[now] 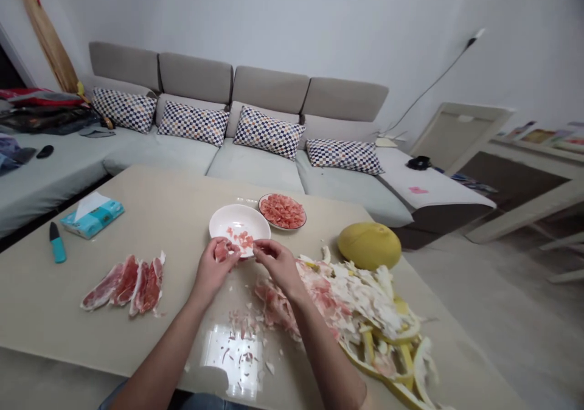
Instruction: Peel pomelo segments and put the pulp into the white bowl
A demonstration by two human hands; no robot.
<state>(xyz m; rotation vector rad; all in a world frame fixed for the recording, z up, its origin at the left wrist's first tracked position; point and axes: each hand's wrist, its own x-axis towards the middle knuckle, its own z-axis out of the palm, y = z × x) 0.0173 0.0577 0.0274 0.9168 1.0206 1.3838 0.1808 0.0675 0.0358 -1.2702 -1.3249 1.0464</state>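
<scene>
Pulp piece point(221, 251), pink, sits in the left grip point(227, 255), whose thumb and fingers are clamped on it at the near rim of a white bowl point(235, 215). The right grip point(258, 250) has its fingertips together just beside that rim; whether anything lies between them I cannot tell. Pink bits point(243, 238) lie in the bowl, just beyond both grips. A plate point(283, 229) heaped with pulp point(281, 209) stands farther off, behind the bowl. Left of the left grip, on the tabletop point(182, 215), are peeled segments point(124, 285), a tissue pack point(98, 216) and a knife point(57, 244). Right of the right grip lies a yellow fruit point(368, 246); nearer, a peel heap point(360, 297) crowds the right forearm.
</scene>
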